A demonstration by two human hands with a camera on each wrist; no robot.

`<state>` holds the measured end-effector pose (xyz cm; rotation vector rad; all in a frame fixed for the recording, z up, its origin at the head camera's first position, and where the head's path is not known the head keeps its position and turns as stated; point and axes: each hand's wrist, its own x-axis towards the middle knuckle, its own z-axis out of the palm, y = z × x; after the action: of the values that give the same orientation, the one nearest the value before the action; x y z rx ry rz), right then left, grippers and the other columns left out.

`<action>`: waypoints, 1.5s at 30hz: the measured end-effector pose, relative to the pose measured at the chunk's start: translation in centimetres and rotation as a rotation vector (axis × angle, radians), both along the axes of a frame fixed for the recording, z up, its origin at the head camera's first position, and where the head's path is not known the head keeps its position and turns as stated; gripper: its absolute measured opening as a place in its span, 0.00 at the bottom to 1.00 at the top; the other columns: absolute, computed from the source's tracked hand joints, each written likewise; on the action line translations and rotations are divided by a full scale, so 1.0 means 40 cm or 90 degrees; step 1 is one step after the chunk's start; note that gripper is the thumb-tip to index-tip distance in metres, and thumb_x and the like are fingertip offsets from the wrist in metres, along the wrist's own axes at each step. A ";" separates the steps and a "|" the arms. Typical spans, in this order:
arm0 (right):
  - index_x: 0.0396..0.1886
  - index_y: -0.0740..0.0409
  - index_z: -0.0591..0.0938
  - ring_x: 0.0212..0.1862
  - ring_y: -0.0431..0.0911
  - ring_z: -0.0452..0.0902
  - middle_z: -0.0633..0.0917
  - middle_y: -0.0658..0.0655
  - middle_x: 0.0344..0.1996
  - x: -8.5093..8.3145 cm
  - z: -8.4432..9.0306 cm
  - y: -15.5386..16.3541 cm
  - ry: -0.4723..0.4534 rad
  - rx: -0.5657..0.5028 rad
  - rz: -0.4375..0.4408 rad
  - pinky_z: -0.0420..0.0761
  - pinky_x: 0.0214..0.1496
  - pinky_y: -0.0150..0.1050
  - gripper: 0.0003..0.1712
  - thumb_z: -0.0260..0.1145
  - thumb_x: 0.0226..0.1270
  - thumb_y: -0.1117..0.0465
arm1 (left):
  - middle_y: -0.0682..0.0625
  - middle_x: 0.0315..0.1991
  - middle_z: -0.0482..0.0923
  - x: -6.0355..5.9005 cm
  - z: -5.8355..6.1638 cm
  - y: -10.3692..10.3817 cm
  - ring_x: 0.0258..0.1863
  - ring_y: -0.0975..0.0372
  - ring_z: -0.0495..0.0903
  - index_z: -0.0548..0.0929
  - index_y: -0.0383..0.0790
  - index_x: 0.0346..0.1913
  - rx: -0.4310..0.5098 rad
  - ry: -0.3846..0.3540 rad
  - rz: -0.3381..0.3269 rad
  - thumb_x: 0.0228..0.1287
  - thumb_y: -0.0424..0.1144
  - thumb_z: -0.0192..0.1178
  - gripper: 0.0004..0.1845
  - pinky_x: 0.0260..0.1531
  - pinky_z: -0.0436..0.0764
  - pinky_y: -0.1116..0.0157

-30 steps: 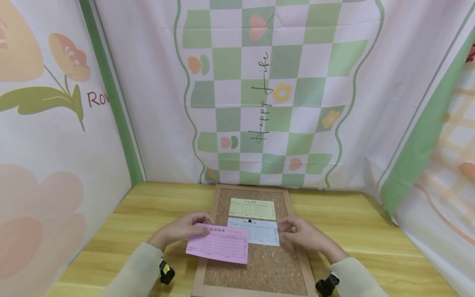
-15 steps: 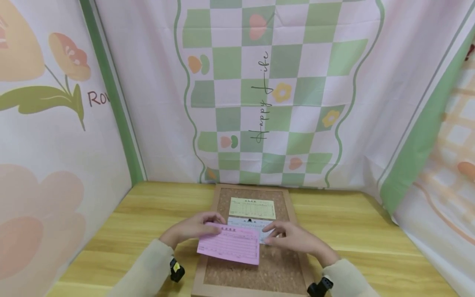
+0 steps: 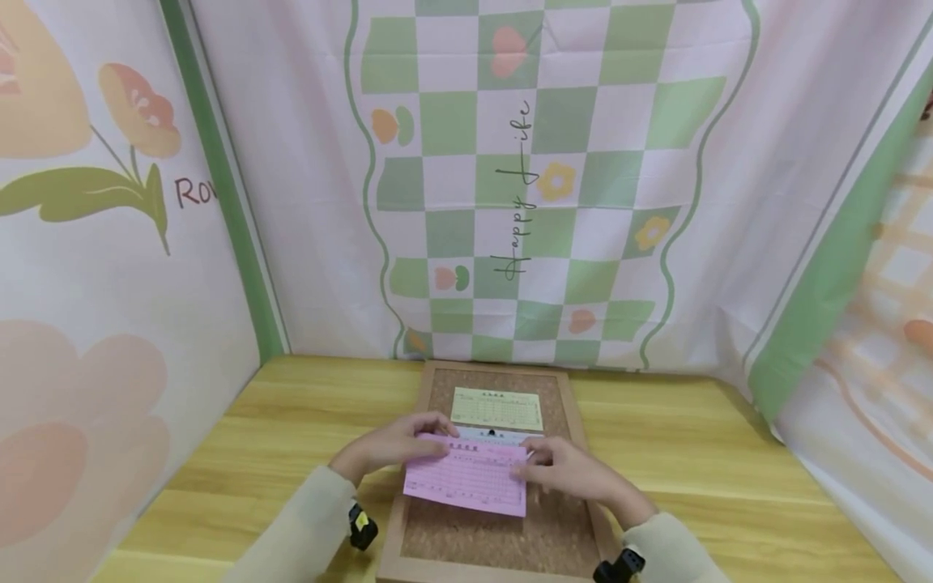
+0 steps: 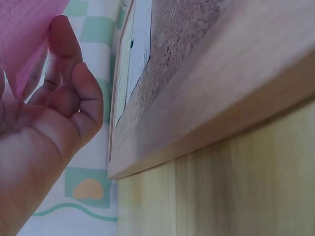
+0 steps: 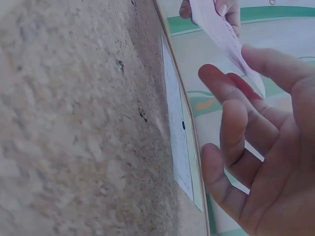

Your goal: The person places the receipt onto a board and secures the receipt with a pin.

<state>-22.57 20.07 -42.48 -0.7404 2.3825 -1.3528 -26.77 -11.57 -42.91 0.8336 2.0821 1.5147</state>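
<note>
Left hand (image 3: 389,448) pinches the pink ruled paper slip (image 3: 470,479) at its left edge; right hand (image 3: 576,474) grips the right edge. The slip is held level above the wood-framed cork board (image 3: 510,530), apparently to align it below the pinned white slip (image 3: 496,436).

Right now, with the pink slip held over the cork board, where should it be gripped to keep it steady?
Best by its two short side edges, as now: the left hand pinches the left edge of the pink slip, the right hand meets the right edge. The sheet is thin and limp and hangs above the cork board, so two opposite grips likely keep it flat.
</note>
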 end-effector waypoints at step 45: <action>0.29 0.62 0.80 0.21 0.39 0.70 0.82 0.55 0.23 0.031 -0.008 0.061 -0.016 0.042 0.002 0.69 0.21 0.30 0.16 0.62 0.75 0.56 | 0.47 0.42 0.78 0.019 -0.028 -0.017 0.36 0.60 0.77 0.79 0.41 0.53 -0.035 -0.004 0.007 0.72 0.39 0.61 0.11 0.29 0.77 0.66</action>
<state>-21.34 22.49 -42.80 -0.7042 2.3931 -1.2673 -25.99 -12.24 -44.02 0.7975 2.1174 1.4562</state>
